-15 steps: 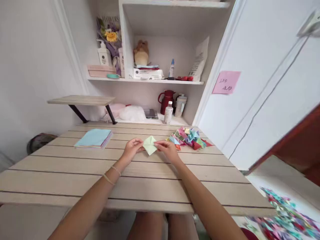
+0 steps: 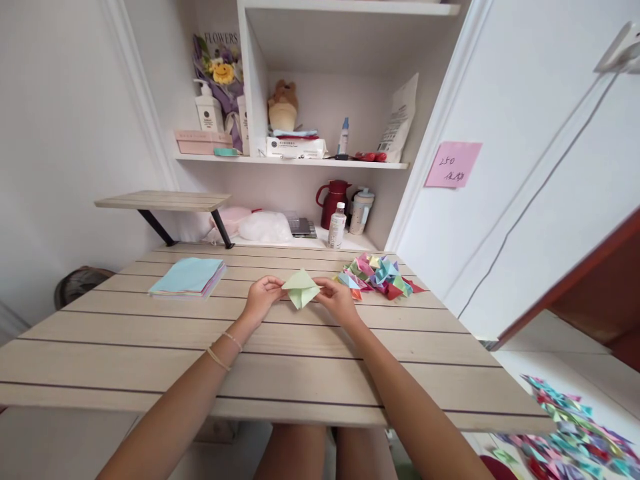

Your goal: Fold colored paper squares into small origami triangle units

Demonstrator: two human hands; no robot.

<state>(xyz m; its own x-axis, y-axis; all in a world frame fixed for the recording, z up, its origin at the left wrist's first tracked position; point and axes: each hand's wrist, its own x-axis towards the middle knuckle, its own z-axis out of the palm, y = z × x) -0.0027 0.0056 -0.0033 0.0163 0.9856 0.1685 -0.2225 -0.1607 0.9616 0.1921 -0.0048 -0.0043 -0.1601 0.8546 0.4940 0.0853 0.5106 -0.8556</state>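
A pale green piece of folded paper (image 2: pixel 301 289) is held up just above the slatted table (image 2: pixel 320 363). My left hand (image 2: pixel 263 297) pinches its left corner between thumb and fingers. On the other side, my right hand (image 2: pixel 339 298) grips the right corner. The paper's upper flap stands raised, and a fold opens across its middle. Close beyond my right hand lies a heap of colourful folded paper pieces (image 2: pixel 383 275). A stack of square paper sheets (image 2: pixel 189 277), light blue on top, rests to the left.
A small raised shelf (image 2: pixel 163 200) on black legs stands at the back left. Behind the table are a white bottle (image 2: pixel 337 227), a dark red jug (image 2: pixel 332 202) and a light tumbler (image 2: pixel 361 211). Many folded papers (image 2: pixel 575 433) cover the floor at right.
The green paper's folds have shifted: its flat diamond face now shows a raised upper flap and an opened fold. Both hands stay near the same place, fingers slightly farther out at the corners.
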